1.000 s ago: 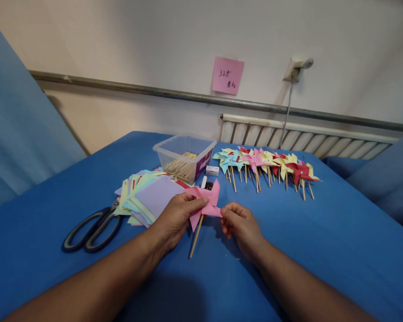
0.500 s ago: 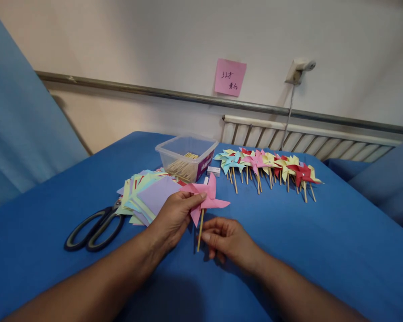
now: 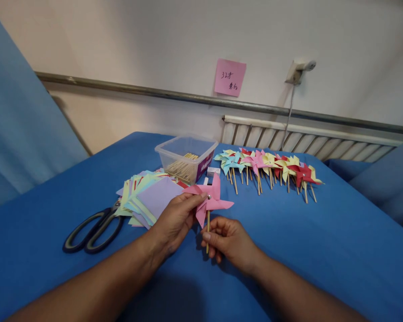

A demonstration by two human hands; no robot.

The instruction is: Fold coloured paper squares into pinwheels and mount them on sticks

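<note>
A pink paper pinwheel on a thin wooden stick is held upright between my hands. My left hand pinches its paper head, the thumb close to the silver pin at the centre. Lower down, my right hand has its thumb and fingers closed around the stick. To the left lies a fanned stack of coloured paper squares, lilac on top. Scissors with dark handles rest beside it, their blades partly hidden under the paper.
Behind the paper stands a clear plastic box with wooden sticks inside. A small white box is next to it. Several finished pinwheels lie in a row at the back right of the blue-covered table. A radiator runs along the wall.
The pinwheel has shifted slightly right, and its centre pin now shows by my left thumb. My right hand has closed on the stick, which it was beside before.
</note>
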